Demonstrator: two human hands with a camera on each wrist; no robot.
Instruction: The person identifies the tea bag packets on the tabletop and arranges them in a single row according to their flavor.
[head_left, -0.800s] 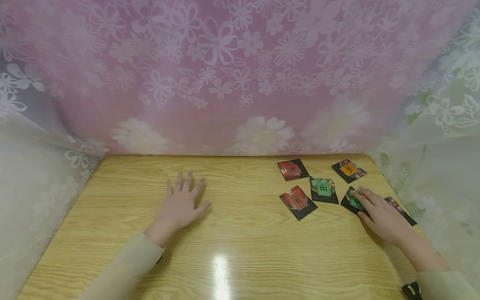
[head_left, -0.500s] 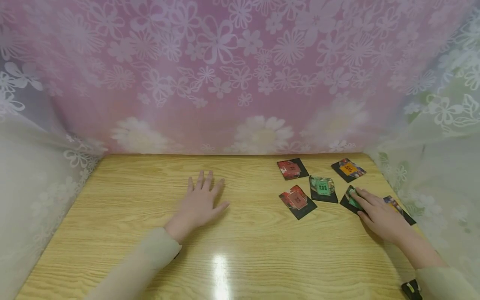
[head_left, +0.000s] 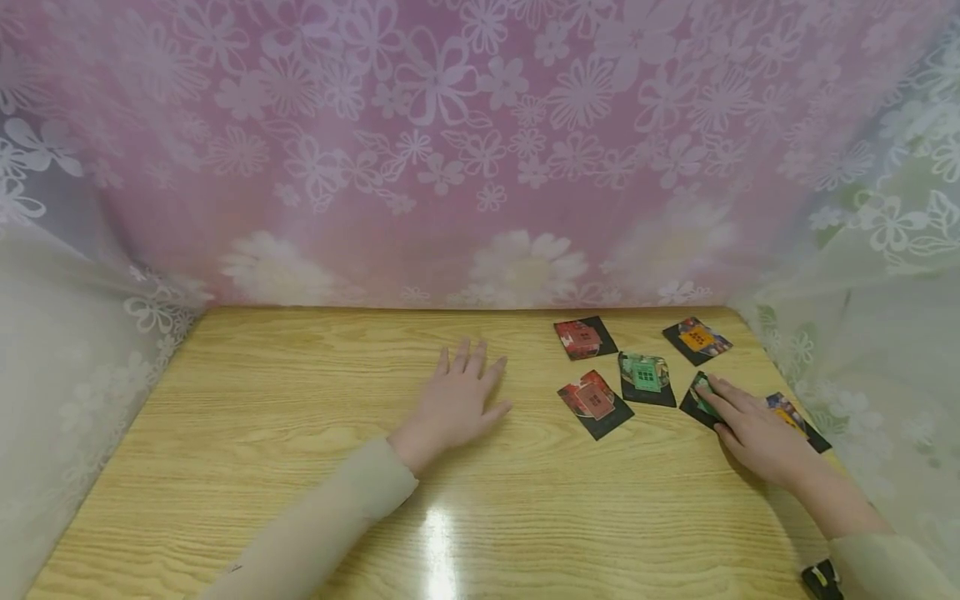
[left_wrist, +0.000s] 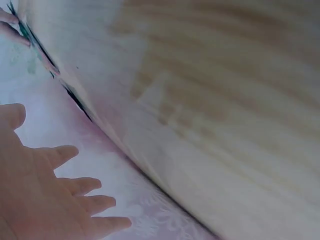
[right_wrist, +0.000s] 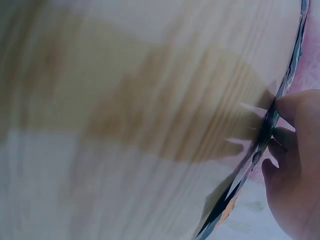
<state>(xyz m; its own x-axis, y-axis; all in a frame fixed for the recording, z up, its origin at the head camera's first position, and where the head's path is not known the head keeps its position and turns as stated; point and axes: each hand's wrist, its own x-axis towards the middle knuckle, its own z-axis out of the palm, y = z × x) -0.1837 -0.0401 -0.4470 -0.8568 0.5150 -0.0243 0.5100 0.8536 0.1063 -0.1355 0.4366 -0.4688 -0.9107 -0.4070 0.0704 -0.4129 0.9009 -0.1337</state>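
My left hand [head_left: 453, 404] is over the wooden table with its fingers spread and holds nothing. In the left wrist view its palm and straight fingers show. At the table's right side, my right hand [head_left: 765, 433] has its fingertips and thumb on a small black square packet with a green label [head_left: 702, 402], partly covered by the fingers. The right wrist view shows bent fingers and thumb gripping that packet [right_wrist: 270, 119] at table level. A second green-labelled packet [head_left: 647, 379] lies just left of it. Beside the right wrist lies an orange-labelled packet [head_left: 795, 419], partly hidden by the hand.
Two red-labelled packets, one at the back [head_left: 585, 337] and one nearer [head_left: 596, 404], lie between the hands. Another orange-labelled packet [head_left: 697, 339] is at the back right. A pink floral curtain [head_left: 442, 183] hangs behind the table [head_left: 247, 400].
My left hand has travelled right across the table, toward the packets. The right hand has stayed nearly in place, and its fingers cover a little more of the green label.
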